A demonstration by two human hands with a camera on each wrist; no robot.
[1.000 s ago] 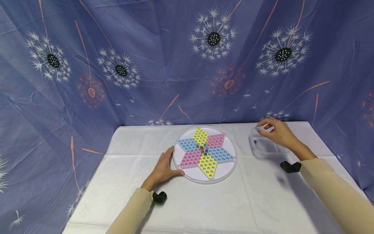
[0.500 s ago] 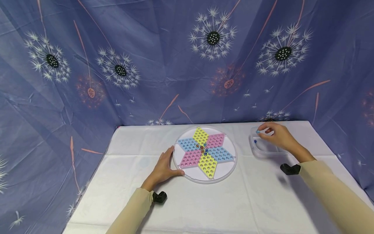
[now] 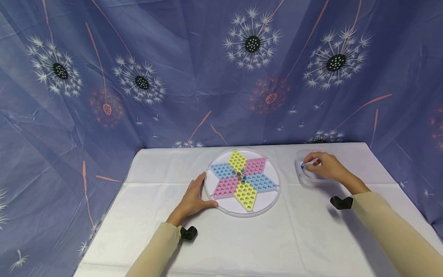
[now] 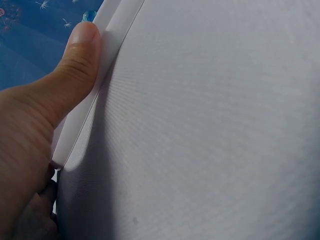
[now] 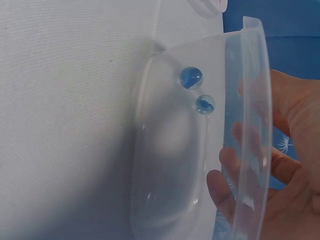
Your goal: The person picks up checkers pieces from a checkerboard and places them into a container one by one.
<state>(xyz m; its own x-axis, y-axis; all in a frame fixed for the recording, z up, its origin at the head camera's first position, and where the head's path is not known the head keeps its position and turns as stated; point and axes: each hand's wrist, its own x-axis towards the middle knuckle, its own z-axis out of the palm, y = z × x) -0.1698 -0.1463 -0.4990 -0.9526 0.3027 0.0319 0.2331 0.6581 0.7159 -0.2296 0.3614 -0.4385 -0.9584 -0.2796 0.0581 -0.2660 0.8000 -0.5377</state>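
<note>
My left hand (image 3: 193, 200) rests against the left rim of a round white Chinese checkers board (image 3: 225, 207), thumb and fingers spread apart. In the left wrist view its thumb (image 4: 82, 57) lies along the board's edge. The board's star has yellow, pink and blue points, with several marbles (image 3: 239, 175) grouped at the centre. My right hand (image 3: 325, 165) is over a clear plastic box (image 3: 301, 179). In the right wrist view, its fingers (image 5: 232, 162) are loosely spread behind the box wall. Two blue marbles, one larger-looking (image 5: 191, 78) and one smaller-looking (image 5: 205, 104), show in the box, apart from the fingers.
A white cloth (image 3: 263, 246) covers the table. Behind it hangs a blue curtain (image 3: 194, 77) with dandelion prints. The board stands left of the box, with a strip of white cloth between them.
My right hand has lowered into the box, and the blue marble it pinched is now out of its fingers, beside the other blue marble. My left hand has stayed on the board.
</note>
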